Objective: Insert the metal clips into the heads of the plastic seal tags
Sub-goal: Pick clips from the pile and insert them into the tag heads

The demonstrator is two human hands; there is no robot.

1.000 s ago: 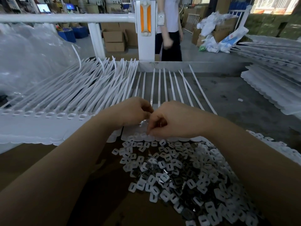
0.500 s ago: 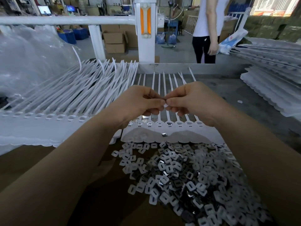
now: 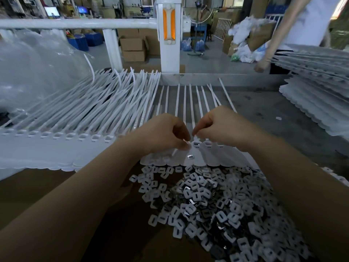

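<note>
A strip of white plastic seal tags [image 3: 217,157] lies across the table in front of me, heads toward me and tails pointing away. My left hand [image 3: 164,133] pinches a thin white edge of the strip beside a tag head [image 3: 196,143]. Just above that head, the fingertips of my right hand [image 3: 219,125] are closed on a small white clip piece; the piece itself is mostly hidden. One loose metal clip [image 3: 190,157] rests on the strip below my hands. A heap of clips [image 3: 207,205], white and metallic, fills the cardboard box under my forearms.
A thick stack of tag strips [image 3: 75,118] lies on the left, with clear plastic bags [image 3: 37,69] behind it. More stacked strips [image 3: 311,95] sit on the right. A person [image 3: 302,25] stands beyond the table's far right edge. A white post [image 3: 170,35] rises behind.
Both hands came down from a raised pinch to the tag heads on the strip and drew slightly apart. The person in the background walked to the right.
</note>
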